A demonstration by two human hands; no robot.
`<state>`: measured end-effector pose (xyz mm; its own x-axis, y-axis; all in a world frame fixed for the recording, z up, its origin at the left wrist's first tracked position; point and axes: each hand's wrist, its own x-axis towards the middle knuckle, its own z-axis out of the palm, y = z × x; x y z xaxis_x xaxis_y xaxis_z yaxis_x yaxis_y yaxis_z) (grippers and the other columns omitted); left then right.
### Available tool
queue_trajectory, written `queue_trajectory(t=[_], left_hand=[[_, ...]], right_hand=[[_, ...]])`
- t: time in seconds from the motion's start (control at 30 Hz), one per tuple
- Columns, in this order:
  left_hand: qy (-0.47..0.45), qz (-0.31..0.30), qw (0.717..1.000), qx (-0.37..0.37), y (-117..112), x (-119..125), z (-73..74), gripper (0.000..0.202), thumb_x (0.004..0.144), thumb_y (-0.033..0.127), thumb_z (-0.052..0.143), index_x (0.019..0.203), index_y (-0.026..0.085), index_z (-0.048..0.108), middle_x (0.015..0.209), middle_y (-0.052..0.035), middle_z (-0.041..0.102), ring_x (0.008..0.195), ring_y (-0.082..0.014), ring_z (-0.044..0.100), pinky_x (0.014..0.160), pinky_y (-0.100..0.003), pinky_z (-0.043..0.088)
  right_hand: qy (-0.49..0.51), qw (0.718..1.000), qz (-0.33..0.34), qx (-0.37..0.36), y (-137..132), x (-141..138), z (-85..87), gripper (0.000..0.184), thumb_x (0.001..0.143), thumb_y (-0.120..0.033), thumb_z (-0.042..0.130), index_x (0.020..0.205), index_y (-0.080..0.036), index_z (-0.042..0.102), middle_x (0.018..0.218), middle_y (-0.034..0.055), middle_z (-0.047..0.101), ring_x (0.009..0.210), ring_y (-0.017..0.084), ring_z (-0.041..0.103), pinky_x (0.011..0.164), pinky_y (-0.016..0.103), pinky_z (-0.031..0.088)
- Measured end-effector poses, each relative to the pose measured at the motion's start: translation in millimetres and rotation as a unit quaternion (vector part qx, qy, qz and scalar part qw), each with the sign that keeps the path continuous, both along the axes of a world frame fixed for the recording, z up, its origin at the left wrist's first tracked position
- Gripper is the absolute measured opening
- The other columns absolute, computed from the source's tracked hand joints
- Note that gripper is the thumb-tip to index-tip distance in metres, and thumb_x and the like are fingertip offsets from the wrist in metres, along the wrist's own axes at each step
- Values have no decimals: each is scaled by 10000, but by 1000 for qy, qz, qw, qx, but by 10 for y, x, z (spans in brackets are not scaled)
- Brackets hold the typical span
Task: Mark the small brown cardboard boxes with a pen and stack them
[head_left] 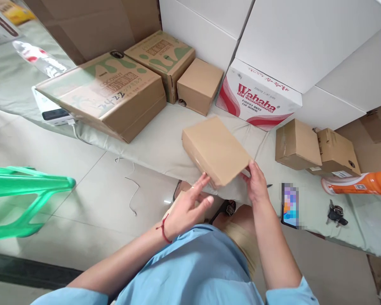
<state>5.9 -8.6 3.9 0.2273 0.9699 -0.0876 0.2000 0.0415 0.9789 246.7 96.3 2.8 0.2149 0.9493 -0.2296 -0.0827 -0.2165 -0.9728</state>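
Observation:
A flat brown cardboard box [217,148] lies slightly tilted at the front edge of the cloth-covered surface. My right hand [256,182] grips its near right corner, the thumb by the top edge and the other fingers partly hidden beneath. Stretched out beside the box's near left side is my left hand [193,203], its fingertips at the lower corner and its thumb apart. It does not wrap round the box. Behind the box stands a small plain carton [198,84].
Coconut cartons [111,93] stand at the left, a Wahaha carton [257,97] at the back. Small boxes [296,144], an orange bottle [362,183], a phone [290,205] and keys [336,213] lie right. A green stool [28,203] is on the floor, near a white cable [135,190].

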Motion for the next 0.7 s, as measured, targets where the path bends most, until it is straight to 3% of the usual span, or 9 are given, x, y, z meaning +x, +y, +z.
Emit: queue_trajectory(t=[0.07,0.1,0.17,0.23,0.33,0.43,0.57,0.7], left_hand=[[17,-77,996,34,-209,34,93,639,1070,564,567,1576,175,605,1265,-172,821,1668,-337,366,1145,-465,573],[27,-102,993,60,-297,46,138,611,1077,533,560,1566,170,606,1362,-189,783,1627,-347,443,1108,-449,591],[52,-123,982,132,-436,82,223,564,1082,462,547,1573,185,581,1649,-214,564,1396,-342,694,999,-432,623],[84,-137,965,207,-519,153,296,544,1074,381,535,1594,221,532,1764,-204,389,1127,-281,809,886,-422,619],[131,-147,940,279,-548,328,384,584,1055,291,519,1630,223,445,1744,-195,430,1036,-265,811,782,-415,578],[162,-166,925,301,-511,534,431,594,1031,246,521,1616,169,453,1751,-203,413,1210,-310,764,873,-466,586],[151,-239,911,301,-427,716,407,583,992,268,594,1564,166,544,1727,-166,470,1500,-362,584,1215,-581,470],[98,-235,927,276,-239,705,367,586,1000,283,636,1577,214,561,1695,-150,529,1626,-356,440,1337,-606,334]], right_hand=[[6,999,-44,-8,-258,209,54,488,853,-681,801,1116,-270,811,1286,49,791,1197,229,694,778,286,623],[16,998,-63,-14,-386,309,79,467,859,-666,800,1100,-266,810,1232,45,802,1117,215,715,710,260,610],[50,995,-82,-28,-613,479,120,413,871,-635,803,1029,-253,797,1046,26,809,867,168,720,541,210,534],[100,990,-84,-54,-776,593,136,386,859,-607,830,943,-236,766,825,-12,750,604,109,608,387,173,383],[162,978,-86,-100,-892,662,112,429,780,-591,910,873,-214,727,659,-63,639,439,48,411,304,143,231],[182,974,-90,-97,-927,657,59,430,710,-527,966,912,-216,748,723,-50,696,472,48,466,332,130,307],[166,979,-110,-40,-996,623,14,442,728,-554,949,1009,-252,791,1046,25,808,802,164,718,611,256,623],[105,986,-126,20,-1064,649,21,487,856,-640,834,1221,-326,766,1387,39,734,1020,197,723,793,349,662]])
